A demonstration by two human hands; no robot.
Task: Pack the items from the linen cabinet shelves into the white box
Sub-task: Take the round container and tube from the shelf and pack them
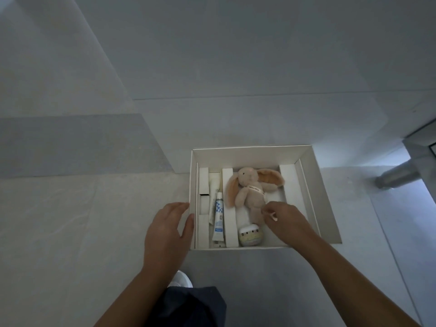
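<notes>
The white box (pixel 323 192) lies open on the grey floor, split by white dividers. In its middle compartment a beige plush bunny (pixel 251 192) lies on its back, and a small round pale jar (pixel 250 237) sits below its feet. A white-and-blue tube (pixel 219 215) lies in the narrow compartment on the left. My right hand (pixel 286 220) is inside the box beside the bunny's legs, fingers curled and pinching at the toy. My left hand (pixel 168 230) hovers open just outside the box's left wall, thumb by the rim.
Large grey floor tiles (pixel 94 208) surround the box. A metal cylindrical leg or stopper (pixel 396 175) sits at the right by a door frame. My dark trouser knee (pixel 188 305) and a white shoe (pixel 180 279) are below the box.
</notes>
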